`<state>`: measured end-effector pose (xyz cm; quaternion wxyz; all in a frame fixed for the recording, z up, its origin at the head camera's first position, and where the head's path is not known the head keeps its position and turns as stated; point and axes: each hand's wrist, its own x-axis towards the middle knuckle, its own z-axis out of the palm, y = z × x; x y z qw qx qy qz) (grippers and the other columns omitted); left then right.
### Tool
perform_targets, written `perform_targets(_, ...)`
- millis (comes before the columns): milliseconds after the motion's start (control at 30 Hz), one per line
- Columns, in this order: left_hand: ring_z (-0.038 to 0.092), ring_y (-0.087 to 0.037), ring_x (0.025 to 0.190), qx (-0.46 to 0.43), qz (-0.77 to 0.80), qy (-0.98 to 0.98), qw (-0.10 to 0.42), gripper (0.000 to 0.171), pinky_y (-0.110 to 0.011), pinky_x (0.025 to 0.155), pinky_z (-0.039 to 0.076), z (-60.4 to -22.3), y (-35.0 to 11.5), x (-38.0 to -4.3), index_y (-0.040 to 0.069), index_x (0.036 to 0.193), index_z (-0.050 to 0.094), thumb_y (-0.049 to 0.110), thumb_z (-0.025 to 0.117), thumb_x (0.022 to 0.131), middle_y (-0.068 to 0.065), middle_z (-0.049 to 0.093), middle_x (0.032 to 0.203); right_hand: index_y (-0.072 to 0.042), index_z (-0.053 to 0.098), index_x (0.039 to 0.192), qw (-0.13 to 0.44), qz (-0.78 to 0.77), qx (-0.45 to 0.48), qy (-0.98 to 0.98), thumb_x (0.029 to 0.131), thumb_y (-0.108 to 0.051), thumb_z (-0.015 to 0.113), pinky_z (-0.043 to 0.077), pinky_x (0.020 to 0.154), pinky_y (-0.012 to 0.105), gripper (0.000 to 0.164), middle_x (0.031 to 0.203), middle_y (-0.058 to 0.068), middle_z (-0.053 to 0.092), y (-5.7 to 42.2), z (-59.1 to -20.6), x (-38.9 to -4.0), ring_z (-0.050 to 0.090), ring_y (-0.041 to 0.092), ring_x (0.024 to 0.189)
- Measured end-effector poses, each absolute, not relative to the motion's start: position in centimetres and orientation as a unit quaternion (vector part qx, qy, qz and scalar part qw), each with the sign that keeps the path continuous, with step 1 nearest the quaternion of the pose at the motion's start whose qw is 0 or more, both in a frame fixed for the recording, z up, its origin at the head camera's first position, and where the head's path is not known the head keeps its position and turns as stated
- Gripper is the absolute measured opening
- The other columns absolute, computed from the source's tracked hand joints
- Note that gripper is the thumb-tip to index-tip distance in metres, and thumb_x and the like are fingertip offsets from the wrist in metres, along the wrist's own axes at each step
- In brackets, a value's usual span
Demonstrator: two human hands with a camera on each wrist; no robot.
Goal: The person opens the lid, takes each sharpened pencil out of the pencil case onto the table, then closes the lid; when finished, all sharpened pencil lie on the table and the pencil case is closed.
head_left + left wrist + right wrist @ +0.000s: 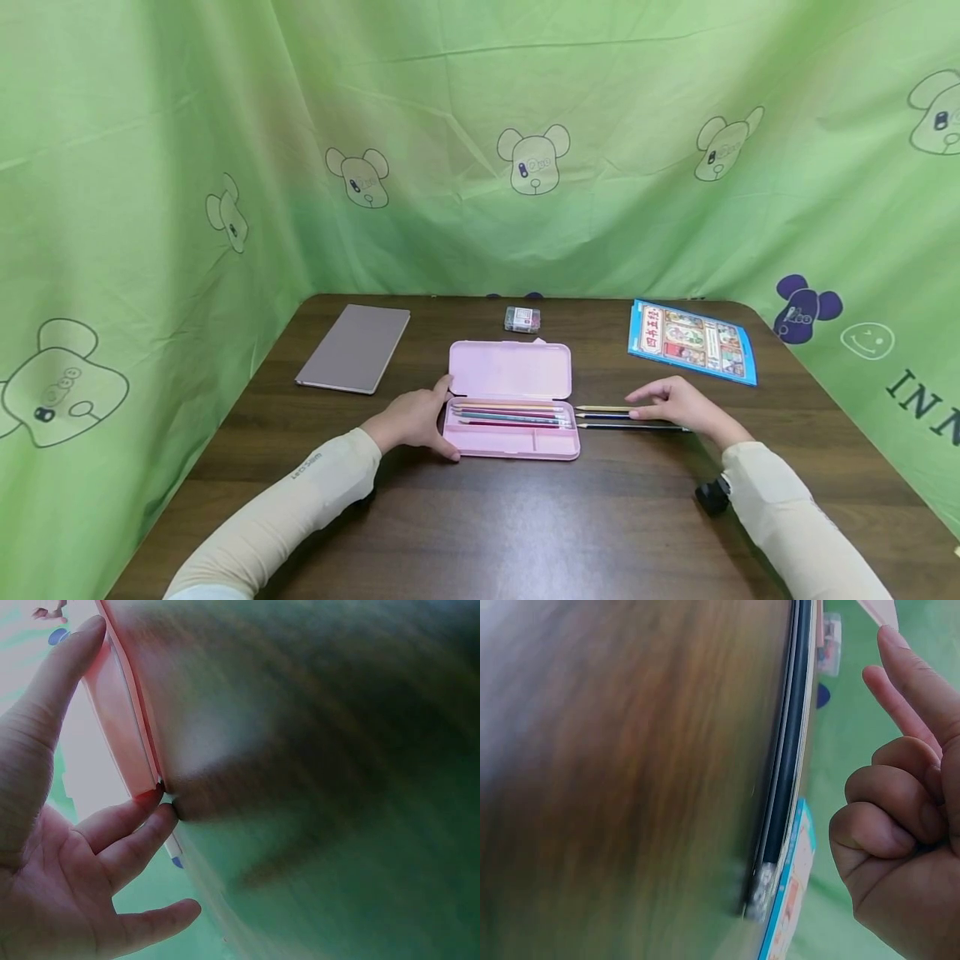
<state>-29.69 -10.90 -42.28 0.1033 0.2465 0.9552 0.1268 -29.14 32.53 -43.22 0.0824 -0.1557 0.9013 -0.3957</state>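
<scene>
An opened pink pencil case [498,444] lies mid-table, its lid [510,370] folded back and several colored pencils [510,414] in its tray. My left hand [411,419] spans the case's left end. Its thumb touches the front corner, the fingertips are by the hinge side, and the fingers are fairly straight in the left wrist view. Right of the case lie three pencils, one a black pencil [626,427]. Just over them is my right hand [681,406], thumb and index finger extended and apart. Its other fingers are curled with nothing in them in the right wrist view [900,802].
A grey notebook [356,347] lies at the back left of the brown table [480,533]. Behind the case is a small clear box [522,319]. A blue-edged picture booklet [692,342] lies at the back right. Green printed cloth [450,242] hangs around the table.
</scene>
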Motion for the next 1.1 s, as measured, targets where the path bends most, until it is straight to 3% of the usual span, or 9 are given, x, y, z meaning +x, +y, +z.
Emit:
perform_targets(133,0.060,-0.025,0.106,0.248,0.126,0.955,0.103,0.127,-0.040,0.088,0.047,-42.4,-10.9,-29.7,0.002,0.143,0.017,0.060,0.082,0.050,-0.005,0.059,0.127,-0.001,0.071,0.099,0.079,-0.387,-0.171,0.903,0.077,-0.027,0.075,0.028,0.044,0.025,0.034,0.050,-0.008,0.041,31.9,-43.3,-29.5,0.028,0.001,0.049)
perform_targets(300,0.061,-0.025,0.105,0.249,0.125,0.955,0.099,0.127,-0.040,0.087,0.048,-42.3,-10.9,-29.7,0.003,0.143,0.018,0.060,0.082,0.050,-0.006,0.060,0.125,0.000,0.070,0.102,0.108,-0.386,-0.153,0.903,0.076,-0.027,0.075,0.033,0.049,0.021,0.038,0.056,0.005,0.056,31.2,-43.2,-29.9,0.033,0.001,0.051)
perform_targets(533,0.061,-0.026,0.105,0.246,0.124,0.956,0.100,0.127,-0.041,0.086,0.048,-42.1,-10.8,-29.6,0.003,0.143,0.019,0.060,0.083,0.050,-0.006,0.060,0.125,-0.001,0.070,0.100,0.107,-0.386,-0.171,0.900,0.076,-0.024,0.075,0.028,0.046,0.021,0.034,0.049,-0.010,0.030,30.3,-43.4,-30.2,0.023,0.002,0.046)
perform_targets(1100,0.059,-0.025,0.108,0.250,0.123,0.955,0.101,0.126,-0.041,0.088,0.047,-42.3,-10.8,-29.7,0.002,0.143,0.018,0.060,0.082,0.050,-0.003,0.058,0.128,-0.005,0.071,0.100,0.126,-0.368,-0.202,0.899,0.077,-0.028,0.074,0.027,0.046,0.022,0.033,0.050,-0.008,0.032,27.8,-42.9,-31.1,0.024,0.003,0.046)
